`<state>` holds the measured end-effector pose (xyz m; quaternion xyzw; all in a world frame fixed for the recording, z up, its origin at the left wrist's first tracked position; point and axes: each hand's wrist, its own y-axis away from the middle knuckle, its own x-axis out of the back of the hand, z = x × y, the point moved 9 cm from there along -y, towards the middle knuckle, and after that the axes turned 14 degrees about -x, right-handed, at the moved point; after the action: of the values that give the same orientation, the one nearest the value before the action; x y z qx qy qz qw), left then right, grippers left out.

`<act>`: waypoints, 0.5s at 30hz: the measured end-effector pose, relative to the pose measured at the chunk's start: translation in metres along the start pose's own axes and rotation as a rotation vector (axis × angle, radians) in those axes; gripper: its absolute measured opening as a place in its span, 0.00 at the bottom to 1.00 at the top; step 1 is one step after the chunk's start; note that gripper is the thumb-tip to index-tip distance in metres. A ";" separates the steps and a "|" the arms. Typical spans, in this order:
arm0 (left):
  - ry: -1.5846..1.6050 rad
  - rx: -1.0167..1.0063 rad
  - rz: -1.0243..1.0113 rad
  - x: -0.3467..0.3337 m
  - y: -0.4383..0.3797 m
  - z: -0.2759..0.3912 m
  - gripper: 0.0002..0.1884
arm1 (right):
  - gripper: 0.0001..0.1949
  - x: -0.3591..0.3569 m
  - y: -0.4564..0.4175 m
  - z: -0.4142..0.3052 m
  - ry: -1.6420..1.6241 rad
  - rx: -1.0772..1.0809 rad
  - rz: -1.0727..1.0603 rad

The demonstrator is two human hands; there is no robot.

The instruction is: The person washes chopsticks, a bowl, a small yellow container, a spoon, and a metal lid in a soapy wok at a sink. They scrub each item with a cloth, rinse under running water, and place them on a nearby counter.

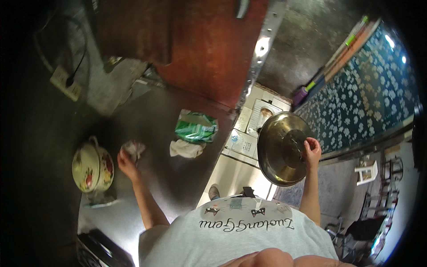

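Note:
My right hand (312,153) grips a large, shiny round metal lid or shallow basin (278,157) near its right side and holds it tilted over the floor. Whether it is a lid or a basin I cannot tell. On the left, my left hand (126,165) is closed around a crumpled whitish cloth or tissue (135,148), just above a dark grey countertop (146,190). Left of that hand stands a cream enamel pot (85,167) with a painted fruit or flower pattern and a raised handle. A folded white cloth (186,149) lies beside a green plastic package (196,126).
A reddish-brown wooden panel (206,50) with a metal edge rises behind the counter. At the left is a power strip (65,83) with a plugged cord. A black appliance (100,248) sits lower left. To the right are a flower-patterned curtain (363,96) and a white stool (366,172).

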<state>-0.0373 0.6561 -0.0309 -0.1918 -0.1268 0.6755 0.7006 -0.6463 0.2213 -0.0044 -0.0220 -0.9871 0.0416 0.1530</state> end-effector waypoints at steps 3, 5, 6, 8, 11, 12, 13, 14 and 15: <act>0.394 0.197 0.107 -0.026 0.033 0.062 0.17 | 0.05 -0.001 -0.018 -0.001 -0.056 -0.154 0.026; 0.162 -0.146 -0.269 -0.065 0.047 0.113 0.17 | 0.05 -0.005 -0.038 0.002 -0.051 -0.092 -0.010; 0.342 -0.040 -0.392 -0.090 0.063 0.112 0.15 | 0.05 -0.010 -0.050 0.006 -0.048 -0.098 -0.027; 0.232 0.001 -0.697 -0.150 0.107 0.126 0.14 | 0.05 -0.023 -0.070 0.014 -0.077 -0.187 -0.090; 0.244 -0.028 -1.100 -0.269 0.188 0.153 0.10 | 0.06 -0.043 -0.113 0.032 -0.140 -0.211 -0.204; 0.316 0.001 -1.232 -0.310 0.214 0.151 0.11 | 0.06 -0.049 -0.129 0.038 -0.188 -0.217 -0.235; 0.368 -0.121 -1.364 -0.344 0.238 0.143 0.14 | 0.06 -0.053 -0.145 0.043 -0.239 -0.223 -0.266; 0.289 0.242 -1.501 -0.365 0.272 0.098 0.18 | 0.06 -0.058 -0.160 0.043 -0.198 -0.259 -0.310; 0.292 0.505 -1.565 -0.378 0.303 0.057 0.23 | 0.06 -0.070 -0.176 0.041 -0.206 -0.244 -0.363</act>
<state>-0.3550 0.2897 -0.0827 0.0290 0.0238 -0.0299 0.9988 -0.5979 0.0390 -0.0486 0.1417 -0.9830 -0.1041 0.0525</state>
